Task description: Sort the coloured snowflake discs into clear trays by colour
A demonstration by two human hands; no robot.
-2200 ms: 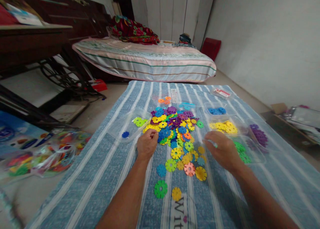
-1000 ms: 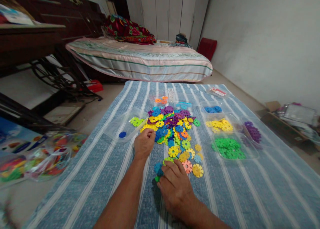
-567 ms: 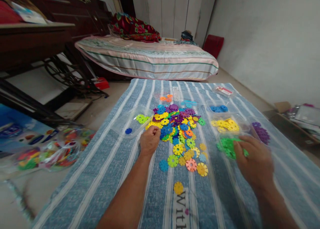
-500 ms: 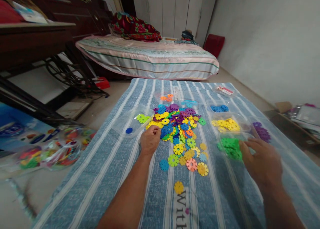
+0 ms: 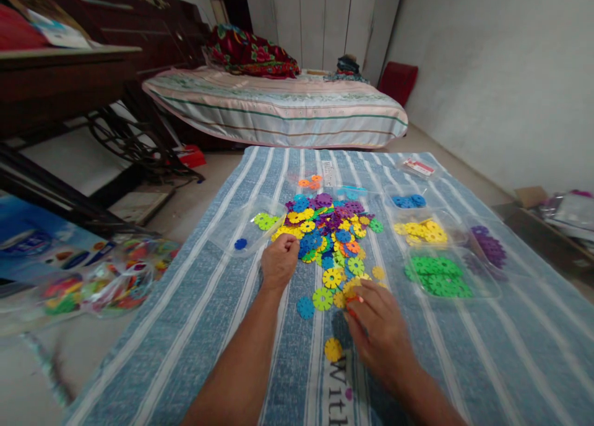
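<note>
A heap of colourful notched plastic discs (image 5: 320, 228) lies mid-table, with looser ones along its near side. My left hand (image 5: 280, 262) rests at the heap's left edge, fingers curled together; whatever they hold is hidden. Over the near right side of the loose discs, my right hand (image 5: 378, 327) has its thumb and fingers closed around an orange disc (image 5: 353, 309), partly covered by the fingers. A yellow disc (image 5: 333, 350) lies alone, closer to me. To the right, clear plastic boxes hold green discs (image 5: 439, 274), yellow discs (image 5: 424, 231), blue discs (image 5: 408, 201) and purple discs (image 5: 488, 247).
A clear box (image 5: 223, 240) at left holds lime discs and a dark blue one. Farther back are boxes with orange discs (image 5: 310, 182) and light blue discs (image 5: 351, 192). A striped cloth (image 5: 185, 327) covers the table. Bags of coloured toys (image 5: 111, 283) lie at far left.
My right hand has moved left from the box of green discs to the loose discs and closed around an orange one. My left hand has stayed in place.
</note>
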